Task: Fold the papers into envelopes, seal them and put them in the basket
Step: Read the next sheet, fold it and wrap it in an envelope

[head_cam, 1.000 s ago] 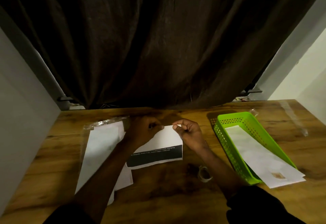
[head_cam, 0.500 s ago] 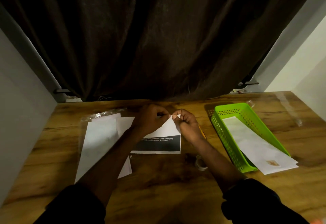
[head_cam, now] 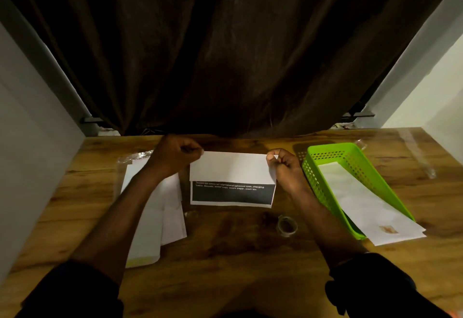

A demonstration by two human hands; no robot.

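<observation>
Standing just to the right of the right hand (head_cam: 283, 170), the green basket (head_cam: 310, 175) held one white envelope (head_cam: 363, 200). This envelope was longer than the basket, so its near end stuck out over the near rim, and a small brownish mark showed on that end.

Between the two hands lay the folded paper (head_cam: 233, 170), flat on the wooden table (head_cam: 225, 255). Its upper white flap was turned down, and below the flap a dark printed band (head_cam: 233, 195) with small white lines of text stayed uncovered. The left hand (head_cam: 175, 155) was clenched at the far left corner of the paper and seemed to pinch it, though the contact itself was not clear. The right hand pinched the far right corner between thumb and finger, the other fingers curled.

Under the left forearm, on the near side of the left hand, was a stack of white papers (head_cam: 150, 217), partly on a clear plastic sleeve (head_cam: 135, 156). The tape roll (head_cam: 286, 226) lay on the near side of the right hand, beside the right forearm. Beyond both hands hung a dark curtain (head_cam: 225, 54).
</observation>
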